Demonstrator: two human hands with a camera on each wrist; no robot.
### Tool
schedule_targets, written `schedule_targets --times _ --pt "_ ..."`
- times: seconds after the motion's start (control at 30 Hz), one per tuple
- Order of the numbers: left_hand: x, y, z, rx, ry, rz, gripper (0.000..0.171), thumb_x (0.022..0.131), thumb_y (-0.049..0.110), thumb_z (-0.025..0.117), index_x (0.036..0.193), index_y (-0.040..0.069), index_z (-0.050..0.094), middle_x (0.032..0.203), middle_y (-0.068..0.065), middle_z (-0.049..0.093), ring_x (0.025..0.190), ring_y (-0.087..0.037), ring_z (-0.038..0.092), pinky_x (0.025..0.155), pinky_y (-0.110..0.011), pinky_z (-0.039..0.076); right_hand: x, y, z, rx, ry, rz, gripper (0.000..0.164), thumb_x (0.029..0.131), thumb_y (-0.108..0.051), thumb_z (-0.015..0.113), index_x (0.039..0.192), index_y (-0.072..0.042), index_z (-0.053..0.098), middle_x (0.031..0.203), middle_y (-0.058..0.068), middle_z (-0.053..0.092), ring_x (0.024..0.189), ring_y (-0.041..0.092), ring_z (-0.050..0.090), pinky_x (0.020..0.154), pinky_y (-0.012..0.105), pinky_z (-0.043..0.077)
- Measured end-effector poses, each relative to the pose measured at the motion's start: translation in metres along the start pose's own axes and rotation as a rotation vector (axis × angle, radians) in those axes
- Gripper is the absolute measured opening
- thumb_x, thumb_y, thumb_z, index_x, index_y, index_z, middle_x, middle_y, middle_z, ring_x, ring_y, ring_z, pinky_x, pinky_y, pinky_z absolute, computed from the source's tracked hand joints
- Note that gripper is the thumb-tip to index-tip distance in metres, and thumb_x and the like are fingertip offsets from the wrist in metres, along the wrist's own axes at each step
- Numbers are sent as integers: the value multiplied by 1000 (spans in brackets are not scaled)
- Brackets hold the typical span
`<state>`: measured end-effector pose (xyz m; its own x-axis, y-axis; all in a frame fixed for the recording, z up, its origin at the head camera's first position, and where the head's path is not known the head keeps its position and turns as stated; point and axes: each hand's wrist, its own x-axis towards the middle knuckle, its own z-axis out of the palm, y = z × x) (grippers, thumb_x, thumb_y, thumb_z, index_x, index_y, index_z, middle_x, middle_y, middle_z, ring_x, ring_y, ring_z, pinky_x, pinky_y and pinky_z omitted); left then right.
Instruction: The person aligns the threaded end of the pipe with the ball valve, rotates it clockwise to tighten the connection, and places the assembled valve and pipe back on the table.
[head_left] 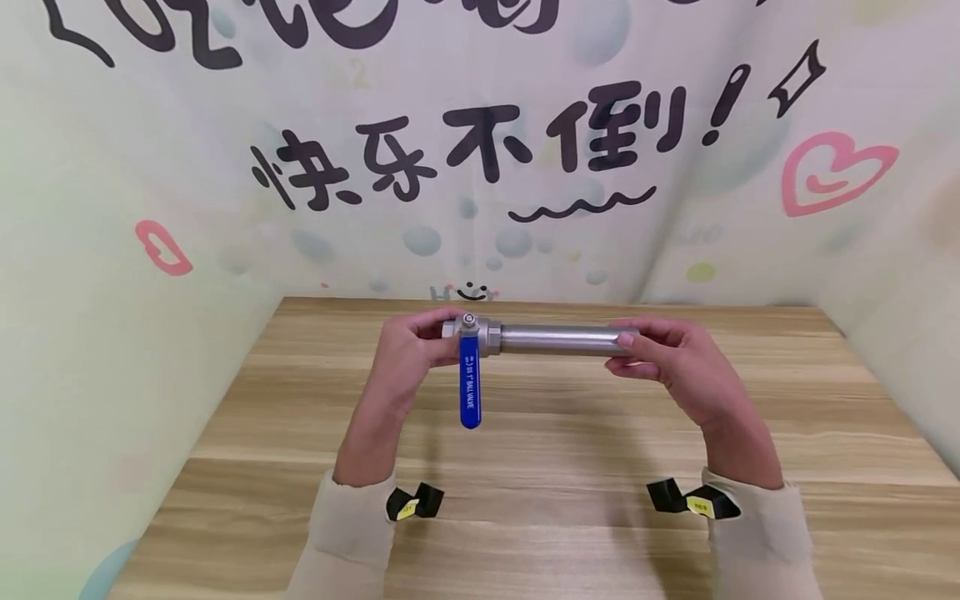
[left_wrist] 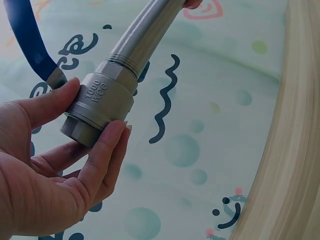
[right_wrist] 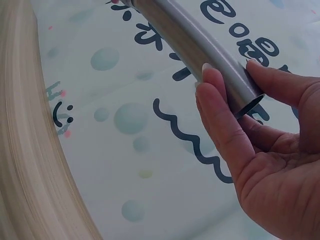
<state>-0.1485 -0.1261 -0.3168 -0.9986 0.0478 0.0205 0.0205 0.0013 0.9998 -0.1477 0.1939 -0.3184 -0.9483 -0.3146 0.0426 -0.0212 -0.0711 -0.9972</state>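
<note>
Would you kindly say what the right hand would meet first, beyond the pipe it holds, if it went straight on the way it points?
Probably the valve at the other end of the pipe: the right hand points roughly left along it, though depth is unclear.

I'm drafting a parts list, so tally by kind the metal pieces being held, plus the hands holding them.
Ball valve: 1
Metal pipe: 1
Hands: 2 (left hand, right hand)
Total: 4
</note>
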Motion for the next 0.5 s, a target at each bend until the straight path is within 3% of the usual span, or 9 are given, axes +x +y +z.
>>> schedule_targets --times 0.17,0.33,0.5 --pt "1 -2 1 -2 -1 -3 27 84 -3 65 111 -3 70 101 -13 63 84 -23 60 74 -33 60 -2 0 -1 -13 5 4 29 89 -4 68 117 0 65 104 11 65 82 21 72 82 34 58" --pt "1 -1 0 -2 15 -15 28 84 -4 64 112 -3 69 102 -13 63 86 -23 60 75 -33 59 -1 2 -1 -77 -25 -47 40 81 7 71 120 -3 64 103 7 66 83 16 70 81 30 59" --pt "2 -1 1 -5 16 -12 29 83 -5 64 112 -4 69 101 -13 63 85 -22 59 74 -33 60 -1 3 -3 -102 -31 -55 42 81 7 72 121 -2 63 103 8 65 84 16 70 80 29 58"
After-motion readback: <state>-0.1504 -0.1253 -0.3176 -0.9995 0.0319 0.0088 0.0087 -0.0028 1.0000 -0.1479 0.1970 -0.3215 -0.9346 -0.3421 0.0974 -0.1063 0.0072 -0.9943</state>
